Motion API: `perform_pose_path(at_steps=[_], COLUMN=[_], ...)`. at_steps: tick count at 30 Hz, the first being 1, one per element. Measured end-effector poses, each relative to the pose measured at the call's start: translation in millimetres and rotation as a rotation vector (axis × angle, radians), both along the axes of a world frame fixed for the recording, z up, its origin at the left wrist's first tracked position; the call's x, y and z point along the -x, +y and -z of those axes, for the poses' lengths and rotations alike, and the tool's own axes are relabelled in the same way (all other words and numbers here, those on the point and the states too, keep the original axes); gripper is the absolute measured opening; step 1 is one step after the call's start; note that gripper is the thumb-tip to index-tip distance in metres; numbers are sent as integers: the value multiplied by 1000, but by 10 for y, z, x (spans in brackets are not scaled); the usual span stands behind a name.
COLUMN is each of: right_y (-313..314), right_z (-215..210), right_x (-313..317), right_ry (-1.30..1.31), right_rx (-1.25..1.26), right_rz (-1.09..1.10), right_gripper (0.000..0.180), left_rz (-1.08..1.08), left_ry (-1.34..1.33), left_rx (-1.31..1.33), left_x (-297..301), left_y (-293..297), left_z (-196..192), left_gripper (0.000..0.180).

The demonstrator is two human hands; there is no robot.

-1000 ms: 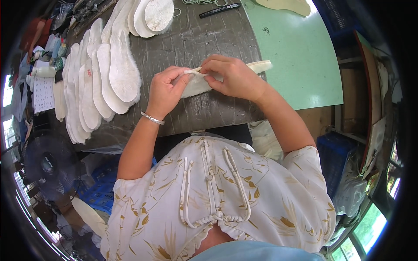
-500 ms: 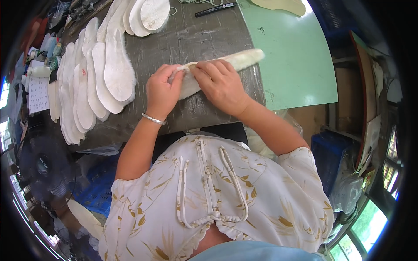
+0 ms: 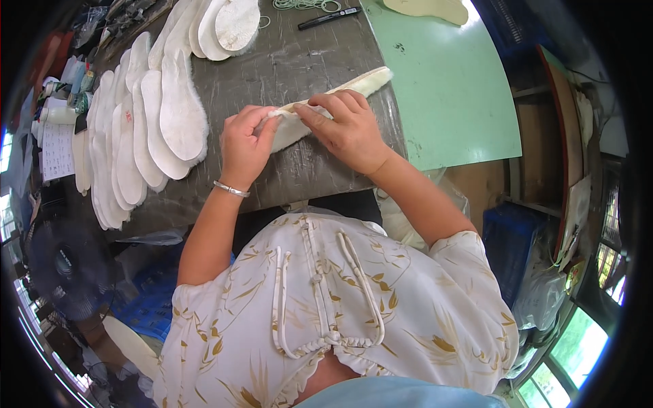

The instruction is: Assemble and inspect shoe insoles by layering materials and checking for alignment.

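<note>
Between my two hands is a cream-white fleecy insole [image 3: 369, 83], turned partly on its edge above the dark table. My left hand [image 3: 246, 144] pinches its near-left end between thumb and fingers. With bent fingers, my right hand [image 3: 345, 129] grips the upper edge at mid-length, its thumb close to the left hand's. The insole's far end points up and to the right past my right hand. Part of its middle lies hidden behind my fingers. To the left of my hands, several white fleece insoles [image 3: 182, 109] lie in an overlapping row.
The dark table [image 3: 292, 68] carries a black marker [image 3: 330, 18] and a bundle of pale rubber bands [image 3: 306, 5]. A green mat [image 3: 449, 95] lies on the right with a cream insole [image 3: 432, 9] at its far edge. Blue crates [image 3: 513, 245] and a black fan [image 3: 67, 262] stand lower down.
The view has shifted slightly. My right fingers have moved a little along the insole's edge, and its far end now shows more of its rim.
</note>
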State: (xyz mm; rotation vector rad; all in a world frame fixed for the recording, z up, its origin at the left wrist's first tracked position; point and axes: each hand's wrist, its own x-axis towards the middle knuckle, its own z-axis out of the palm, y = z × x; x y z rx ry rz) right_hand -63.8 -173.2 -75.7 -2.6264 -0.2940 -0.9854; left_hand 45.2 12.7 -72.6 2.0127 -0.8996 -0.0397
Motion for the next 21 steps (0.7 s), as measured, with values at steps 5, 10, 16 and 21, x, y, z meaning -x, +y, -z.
perform_pose_path(at_steps=[5, 10, 16, 21], right_y=[-69, -66, 17, 34], right_z=[50, -73, -162, -128], right_x=[-88, -162, -208, -217], right_ry=[-52, -18, -78, -169], right_rx=[95, 163, 262, 288], right_rz=[-60, -167, -176, -195], right_gripper=[31, 20, 20, 23], left_rz=[10, 128, 482, 488], left_ry=[-24, 540, 555, 396], left_rx=[9, 7, -433, -631], left_x=[16, -106, -540, -588], left_y=[6, 6, -136, -291], left_z=[-27, -172, -613, -707], left_gripper=[12, 21, 29, 24])
